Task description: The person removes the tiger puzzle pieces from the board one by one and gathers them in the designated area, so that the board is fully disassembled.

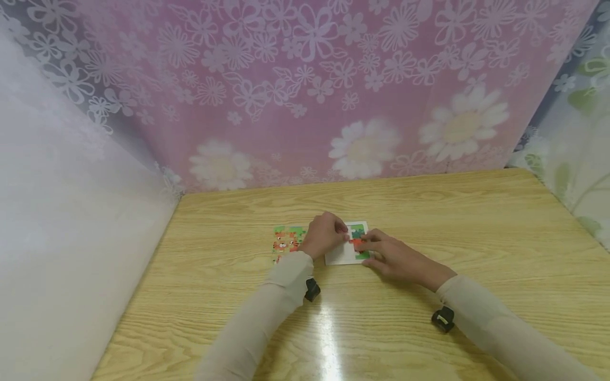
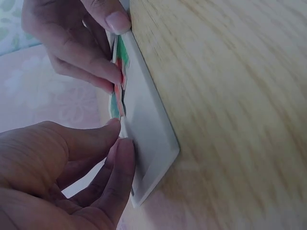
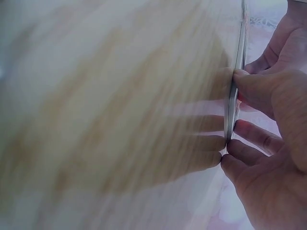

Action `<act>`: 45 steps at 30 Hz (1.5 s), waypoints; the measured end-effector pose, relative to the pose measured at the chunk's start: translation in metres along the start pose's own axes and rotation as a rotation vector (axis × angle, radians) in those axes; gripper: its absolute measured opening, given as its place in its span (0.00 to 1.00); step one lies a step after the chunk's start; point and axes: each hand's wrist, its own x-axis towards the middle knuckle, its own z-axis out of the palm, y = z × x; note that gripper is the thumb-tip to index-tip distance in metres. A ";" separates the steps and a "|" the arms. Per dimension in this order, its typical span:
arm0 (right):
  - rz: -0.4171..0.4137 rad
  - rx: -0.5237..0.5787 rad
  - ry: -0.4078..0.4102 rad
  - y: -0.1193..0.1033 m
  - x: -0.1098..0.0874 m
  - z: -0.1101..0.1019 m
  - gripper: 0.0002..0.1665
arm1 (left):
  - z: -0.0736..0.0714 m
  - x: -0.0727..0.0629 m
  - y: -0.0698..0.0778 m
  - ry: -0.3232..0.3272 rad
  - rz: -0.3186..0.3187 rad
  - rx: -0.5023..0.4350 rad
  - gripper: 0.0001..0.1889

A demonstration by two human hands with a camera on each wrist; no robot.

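On the table lies a white puzzle tray (image 1: 337,257), its right side filled with joined green and red puzzle pieces (image 1: 363,255). My left hand (image 1: 324,234) is over the tray's left part, thumb and forefinger pinched together beside those pieces. What they pinch looks like a small puzzle piece, mostly hidden by the fingertips. From the right, my right hand (image 1: 393,256) grips the tray's edge; its thumb (image 3: 249,86) lies on the near rim. Other fingers (image 2: 108,72) of that hand touch the laid pieces. Left of the tray, a partly joined group of tiger-face pieces (image 1: 282,244) shows beside my left wrist.
The wood-grain table (image 1: 452,222) extends around the tray. A pink flowered curtain (image 1: 286,132) hangs along its back edge, with a pale sheet (image 1: 71,211) on the left and a leafy one (image 1: 586,159) on the right.
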 end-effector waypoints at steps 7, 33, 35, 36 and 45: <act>-0.007 0.000 -0.011 -0.001 -0.001 -0.001 0.18 | 0.009 0.005 0.003 0.012 0.003 -0.020 0.04; 0.001 0.011 -0.023 -0.002 0.000 -0.003 0.19 | 0.013 0.006 0.010 -0.013 -0.110 -0.032 0.04; 0.006 0.008 -0.026 -0.002 0.000 -0.004 0.19 | 0.013 0.005 0.010 -0.009 -0.106 -0.033 0.04; 0.008 0.005 -0.029 -0.002 0.000 -0.004 0.19 | 0.013 0.005 0.010 -0.007 -0.104 -0.033 0.04; 0.001 -0.021 -0.051 -0.003 0.001 -0.007 0.20 | 0.016 0.006 0.012 0.029 -0.142 -0.038 0.05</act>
